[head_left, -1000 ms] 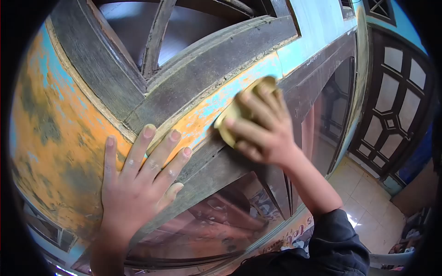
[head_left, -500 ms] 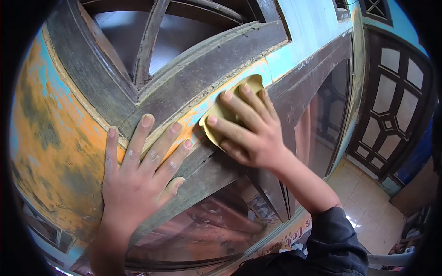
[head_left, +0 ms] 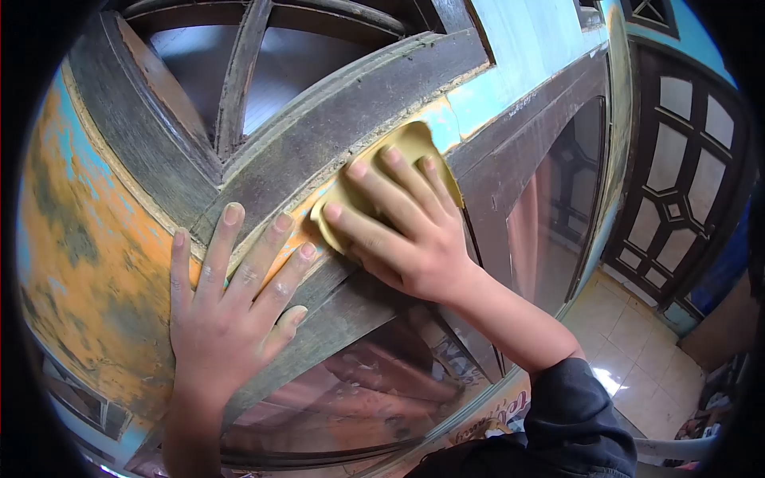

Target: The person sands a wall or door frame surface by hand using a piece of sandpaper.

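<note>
My right hand presses a yellowish sheet of sandpaper against a narrow painted strip of wall between two dark wooden frames. Its fingers lie over the sheet, whose edges curl up around them. To the left, my left hand rests flat with fingers spread, holding nothing. Its fingertips touch the orange strip and the corner of the upper wooden frame. Orange and blue patches show where the strip's paint is worn. The surface under the sandpaper is hidden.
Above is a window opening with wooden bars. Below sits a glass pane with a reddish curtain behind it. Worn orange wall spreads at left. A dark panelled door and tiled floor lie at right.
My right hand and the sandpaper have slid left and slightly down along the strip, towards my left hand. The left hand stays flat; the whole view has shifted slightly.
</note>
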Motion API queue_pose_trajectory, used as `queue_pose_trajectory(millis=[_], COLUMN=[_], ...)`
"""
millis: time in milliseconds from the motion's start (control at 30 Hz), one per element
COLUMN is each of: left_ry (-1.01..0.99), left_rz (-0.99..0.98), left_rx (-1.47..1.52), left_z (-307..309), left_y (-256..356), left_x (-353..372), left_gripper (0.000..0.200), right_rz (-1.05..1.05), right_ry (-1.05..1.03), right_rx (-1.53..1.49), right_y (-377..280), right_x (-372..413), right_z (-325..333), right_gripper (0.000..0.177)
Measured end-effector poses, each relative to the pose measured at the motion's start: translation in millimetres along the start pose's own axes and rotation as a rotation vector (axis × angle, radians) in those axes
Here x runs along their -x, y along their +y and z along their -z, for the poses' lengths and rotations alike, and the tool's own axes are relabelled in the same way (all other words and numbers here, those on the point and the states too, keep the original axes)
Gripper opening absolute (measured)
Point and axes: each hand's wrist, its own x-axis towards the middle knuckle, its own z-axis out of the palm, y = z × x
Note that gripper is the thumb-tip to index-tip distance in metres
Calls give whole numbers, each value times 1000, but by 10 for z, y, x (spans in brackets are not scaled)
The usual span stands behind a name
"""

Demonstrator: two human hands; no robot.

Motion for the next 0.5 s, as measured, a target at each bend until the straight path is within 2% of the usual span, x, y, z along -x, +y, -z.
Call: queue_pose_trajectory(millis=[33,167,233,300,433,500], left_ry=[-3,2,-7,-13,-7,-9], left_rz=[-2,-7,-7,-12,-18,-18], left_rx=[-1,-12,-19,-20,-22,-24], left_z=[4,-6,6,7,-4,0], left_y=[-1,-1,1,2,-8,-5], left_x=[2,3,-4,-8,12,10], left_gripper=[56,56,57,57,57,58], right_rz=[26,-145,-104,32,-171,-177], right_ry=[42,146,104,48,145,113], right_rx=[-12,124,61,47,96,76], right_y=[44,387,66,-76,392,111], right_x=[-23,-101,-55,42,-80,-31], right_z=[-10,56,-22,-74,67,37], right_gripper=[48,45,44,42,44,43])
